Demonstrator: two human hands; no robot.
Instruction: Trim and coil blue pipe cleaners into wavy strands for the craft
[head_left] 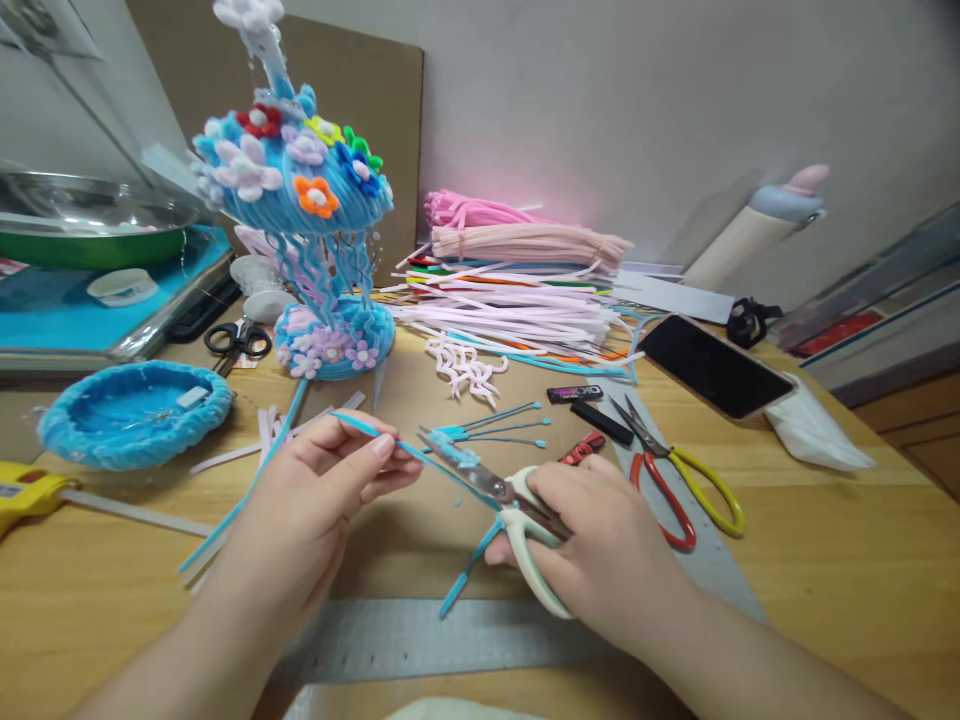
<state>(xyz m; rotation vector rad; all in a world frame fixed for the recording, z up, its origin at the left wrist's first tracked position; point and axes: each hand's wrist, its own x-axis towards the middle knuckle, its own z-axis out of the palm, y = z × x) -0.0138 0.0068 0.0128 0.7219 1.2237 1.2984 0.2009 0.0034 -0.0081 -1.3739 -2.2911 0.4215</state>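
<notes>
In the head view, the left hand [330, 490] is pinched together on a blue pipe cleaner [356, 425], thumb pressed against fingers, a little left of the middle of the table [847, 600]; the strip runs from there toward the right, alongside the blades of the scissors [501, 490]. The right hand [607, 530] has its fingers clasped round the pale handles of these scissors, whose tips point far and left, toward the left hand; whether the blades are fully together, I cannot tell. A bent blue piece [454, 595] hangs below the pivot, on the near side. Under both hands lies a brown board [390, 565], with a grey ruler [420, 640] along its near edge. Thin stems with blue tips [510, 425] lie just beyond the blades, and some pale pink twisted pieces [461, 368] lie farther off. To the right are red-and-yellow-handled pliers [660, 455] and, farther back, a black phone [716, 365]. At the far middle, bundles of pipe cleaners [517, 300] are stacked near the wall. On the left, a blue fluffy dish [135, 415] sits near the yellow tape measure [30, 492], and a flower-covered blue ornament [292, 180] stands upright behind the left hand
</notes>
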